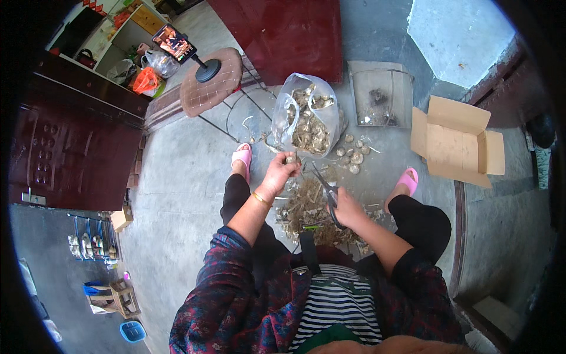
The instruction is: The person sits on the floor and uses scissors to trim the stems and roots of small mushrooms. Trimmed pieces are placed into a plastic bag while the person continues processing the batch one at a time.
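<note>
My left hand [281,172] holds a garlic bulb [290,159] between thumb and fingers, just in front of a clear plastic bag [334,110] filled with garlic bulbs. In my right hand [347,208] is a pair of black-handled scissors [326,186], their blades parted and pointing towards the bulb without touching it. Several loose garlic bulbs [356,157] lie on the floor to the right of the bag. Below and between my hands spreads a heap of trimmed roots and dry stalks [305,203].
An opened cardboard box [457,141] stands at the right, near a metal dustpan [381,95] holding debris. At the upper left, a cushioned stool [190,95] carries a phone [174,43] on a stand. My feet in pink slippers [242,155] flank the heap.
</note>
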`<state>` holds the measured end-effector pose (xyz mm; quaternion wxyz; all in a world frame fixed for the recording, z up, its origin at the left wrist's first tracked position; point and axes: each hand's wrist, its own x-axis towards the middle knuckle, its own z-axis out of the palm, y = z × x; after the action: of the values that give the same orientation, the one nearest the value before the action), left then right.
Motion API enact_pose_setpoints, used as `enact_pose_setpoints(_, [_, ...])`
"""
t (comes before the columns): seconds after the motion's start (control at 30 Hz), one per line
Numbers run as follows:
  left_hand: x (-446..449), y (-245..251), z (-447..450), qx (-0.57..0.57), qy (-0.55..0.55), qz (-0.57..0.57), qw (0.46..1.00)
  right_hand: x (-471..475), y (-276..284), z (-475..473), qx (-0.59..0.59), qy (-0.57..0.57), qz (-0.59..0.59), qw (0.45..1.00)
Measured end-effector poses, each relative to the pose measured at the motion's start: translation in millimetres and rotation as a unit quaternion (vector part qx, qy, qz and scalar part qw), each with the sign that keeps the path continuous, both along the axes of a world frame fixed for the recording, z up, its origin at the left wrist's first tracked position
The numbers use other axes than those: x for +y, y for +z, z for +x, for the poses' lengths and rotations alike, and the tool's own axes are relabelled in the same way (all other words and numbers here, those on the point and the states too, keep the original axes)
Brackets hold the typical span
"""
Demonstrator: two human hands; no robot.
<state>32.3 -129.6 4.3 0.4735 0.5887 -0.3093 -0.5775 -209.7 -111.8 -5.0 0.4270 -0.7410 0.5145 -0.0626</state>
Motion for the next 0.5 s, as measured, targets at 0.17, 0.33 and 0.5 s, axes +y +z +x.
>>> enact_pose_setpoints(0.17, [61.2, -6.0, -19.7, 0.071, 0.000, 0.057, 0.996, 17.8, 19.6, 9.4, 0.061, 0.054, -0.042, 0.996])
enact_pose_setpoints(0.33, [93.4, -21.3, -20.4, -0.026, 0.016, 0.090, 0.995, 38.0, 20.2, 15.2, 0.095, 0.085, -0.057, 0.990])
enact_pose_setpoints(0.5, [116.6, -22.8, -15.3, -0.052, 0.034, 0.110, 0.992, 47.6, 9.2, 14.7, 0.132, 0.113, -0.066, 0.983])
